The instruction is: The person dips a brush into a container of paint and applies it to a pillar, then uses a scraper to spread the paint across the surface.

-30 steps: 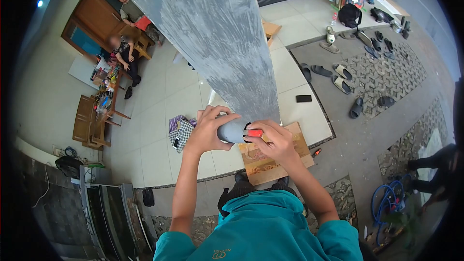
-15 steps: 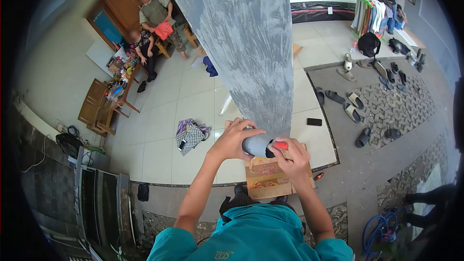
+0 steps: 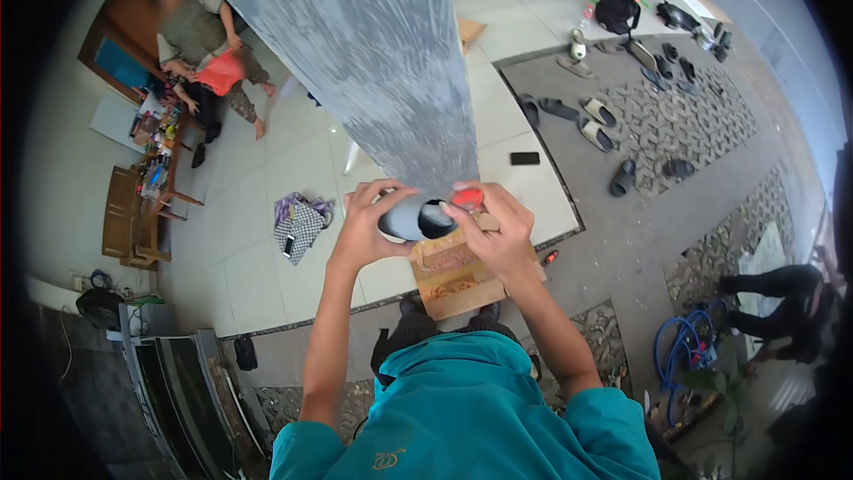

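Observation:
My left hand [image 3: 369, 222] is wrapped round a grey cylindrical container [image 3: 404, 217], tilted so that its dark round opening faces right. Pinched in my right hand [image 3: 498, 230] is a tool with a red handle [image 3: 466, 199], held right at the container's mouth. The tool's far end is at the opening and hard to make out. Just beyond both hands rises a pillar [image 3: 382, 63] with streaky grey coating. Below the hands, a flattened cardboard piece [image 3: 458, 280] lies on the floor by my feet.
A phone [image 3: 525, 158] and checkered cloth [image 3: 302, 227] lie on the tiles. Sandals [image 3: 597, 134] are scattered at right. A person [image 3: 200, 36] stands at upper left by a cluttered table [image 3: 169, 169]. Another person [image 3: 782, 298] is partly visible at right, near a blue hose [image 3: 677, 347].
The view has shifted, so the scene sits further left and higher. The container's dark opening shows more fully, and the red handle is now above it. The standing person has moved in front of the seated one.

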`<state>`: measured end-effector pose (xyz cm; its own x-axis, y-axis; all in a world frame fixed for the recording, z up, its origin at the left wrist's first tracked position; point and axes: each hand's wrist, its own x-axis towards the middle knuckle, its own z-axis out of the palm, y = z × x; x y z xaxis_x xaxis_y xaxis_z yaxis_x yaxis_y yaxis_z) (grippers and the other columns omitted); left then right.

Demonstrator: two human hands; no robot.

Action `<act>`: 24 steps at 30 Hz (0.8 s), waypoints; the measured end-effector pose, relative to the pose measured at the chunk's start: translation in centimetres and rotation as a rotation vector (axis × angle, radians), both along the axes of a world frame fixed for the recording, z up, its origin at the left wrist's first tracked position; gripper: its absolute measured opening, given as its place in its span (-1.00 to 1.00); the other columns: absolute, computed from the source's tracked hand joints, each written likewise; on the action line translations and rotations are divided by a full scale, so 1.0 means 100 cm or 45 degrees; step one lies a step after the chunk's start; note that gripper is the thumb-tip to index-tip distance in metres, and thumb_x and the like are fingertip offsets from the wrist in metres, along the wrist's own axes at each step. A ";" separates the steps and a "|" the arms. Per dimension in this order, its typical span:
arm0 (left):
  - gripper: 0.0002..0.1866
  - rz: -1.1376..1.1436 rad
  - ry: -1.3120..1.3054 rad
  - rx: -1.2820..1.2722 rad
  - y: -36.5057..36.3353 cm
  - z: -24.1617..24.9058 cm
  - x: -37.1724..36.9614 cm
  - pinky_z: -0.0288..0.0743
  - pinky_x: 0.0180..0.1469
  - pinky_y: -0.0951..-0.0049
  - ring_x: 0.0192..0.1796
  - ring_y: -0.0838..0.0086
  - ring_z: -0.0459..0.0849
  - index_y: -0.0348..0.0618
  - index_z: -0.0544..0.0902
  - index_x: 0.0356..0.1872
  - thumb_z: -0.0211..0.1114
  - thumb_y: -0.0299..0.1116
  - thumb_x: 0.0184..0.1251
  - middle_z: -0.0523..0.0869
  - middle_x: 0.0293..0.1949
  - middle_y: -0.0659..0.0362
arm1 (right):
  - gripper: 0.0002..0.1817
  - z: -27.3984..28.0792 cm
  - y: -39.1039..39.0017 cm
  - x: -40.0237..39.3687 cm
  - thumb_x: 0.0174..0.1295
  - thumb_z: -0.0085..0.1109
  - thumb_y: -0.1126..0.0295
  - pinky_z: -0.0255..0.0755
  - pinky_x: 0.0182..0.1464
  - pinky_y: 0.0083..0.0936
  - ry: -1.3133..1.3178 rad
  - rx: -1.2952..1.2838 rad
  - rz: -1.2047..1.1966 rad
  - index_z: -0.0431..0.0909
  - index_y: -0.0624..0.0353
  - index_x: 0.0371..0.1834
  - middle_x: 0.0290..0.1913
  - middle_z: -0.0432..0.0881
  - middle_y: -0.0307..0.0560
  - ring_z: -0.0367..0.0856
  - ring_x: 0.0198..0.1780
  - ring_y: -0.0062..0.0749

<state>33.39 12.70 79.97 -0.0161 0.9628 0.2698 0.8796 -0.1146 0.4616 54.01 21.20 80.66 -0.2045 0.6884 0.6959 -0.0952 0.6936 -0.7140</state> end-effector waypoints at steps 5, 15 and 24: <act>-0.19 0.053 -0.050 0.043 -0.004 -0.013 -0.002 0.29 0.17 0.21 0.09 0.25 0.58 0.05 0.69 0.07 0.61 -0.32 -0.54 0.63 0.06 0.22 | -0.75 -0.006 0.004 0.009 0.09 0.43 0.55 0.58 -0.30 -0.61 0.087 -0.123 -0.087 0.65 0.35 -0.17 -0.31 0.70 -0.06 0.69 -0.35 -0.48; -0.22 0.108 -0.185 0.113 -0.012 -0.022 -0.006 0.45 0.12 0.24 0.07 0.21 0.66 -0.11 0.67 0.04 0.60 -0.28 -0.50 0.68 0.01 0.10 | -0.74 -0.027 0.021 -0.002 0.34 0.26 0.30 0.69 -0.39 -0.55 0.624 -1.029 -0.113 0.58 0.32 -0.15 -0.28 0.58 -0.20 0.55 -0.34 -0.65; -0.16 0.099 -0.335 0.057 -0.003 -0.044 0.000 0.29 0.19 0.17 0.15 0.28 0.62 0.00 0.65 0.12 0.63 -0.21 -0.48 0.65 0.09 0.19 | -0.68 -0.044 0.024 0.001 0.31 0.31 0.24 0.69 -0.39 -0.56 0.757 -1.278 -0.159 0.56 0.30 -0.09 -0.27 0.56 -0.22 0.55 -0.31 -0.63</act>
